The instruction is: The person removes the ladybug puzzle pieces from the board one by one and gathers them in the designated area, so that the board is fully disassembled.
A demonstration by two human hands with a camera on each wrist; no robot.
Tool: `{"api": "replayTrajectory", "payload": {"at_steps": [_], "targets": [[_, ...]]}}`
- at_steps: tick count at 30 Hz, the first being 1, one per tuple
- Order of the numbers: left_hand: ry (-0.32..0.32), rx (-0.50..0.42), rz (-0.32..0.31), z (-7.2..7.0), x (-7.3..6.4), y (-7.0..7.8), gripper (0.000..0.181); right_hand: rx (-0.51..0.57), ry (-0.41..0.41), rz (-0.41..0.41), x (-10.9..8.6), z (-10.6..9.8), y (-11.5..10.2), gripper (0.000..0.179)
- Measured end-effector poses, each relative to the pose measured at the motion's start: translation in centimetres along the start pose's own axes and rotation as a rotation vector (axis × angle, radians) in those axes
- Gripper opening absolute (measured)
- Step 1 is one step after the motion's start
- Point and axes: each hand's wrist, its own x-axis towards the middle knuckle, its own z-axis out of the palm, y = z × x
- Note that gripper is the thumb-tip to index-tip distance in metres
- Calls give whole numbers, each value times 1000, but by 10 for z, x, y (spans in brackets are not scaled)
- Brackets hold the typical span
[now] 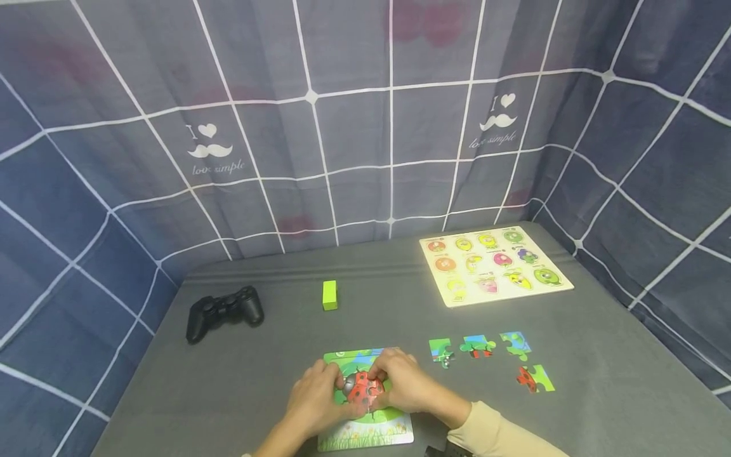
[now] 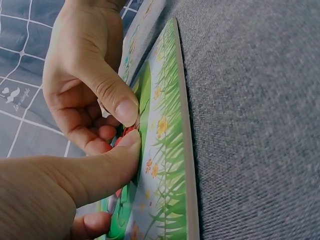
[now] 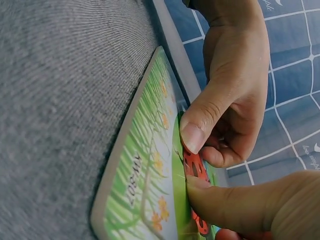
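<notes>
A puzzle board with a printed grass-and-flower border lies flat near the front of the table. On it, red ladybug puzzle pieces with black spots show between the two hands. My left hand holds the left side of the ladybug, by its dark head, with curled fingers and thumb. From the right, my right hand pinches the ladybug's other side. Both thumbs nearly meet over the red pieces in the right wrist view. The fingers partly hide the pieces' edges, so how they join is unclear.
Several loose jigsaw pieces lie to the right of the board. Behind them is a wooden fruit puzzle. A yellow-green block stands further back, and a black game controller lies at left. Checked cloth encloses the table.
</notes>
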Motion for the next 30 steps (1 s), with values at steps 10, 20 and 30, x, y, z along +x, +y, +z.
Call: {"api": "replayTrajectory", "payload": {"at_steps": [10,20,30], "targets": [[3,8,4,0,1,-1,54,60,-10,11,0,2,8,37],[19,15,51,-1,1,-6,53,30,-27,-5,-2,1,4,42],[43,84,123,2,-2,-9,50,-44,2,-44,-2,1,2,41]]}}
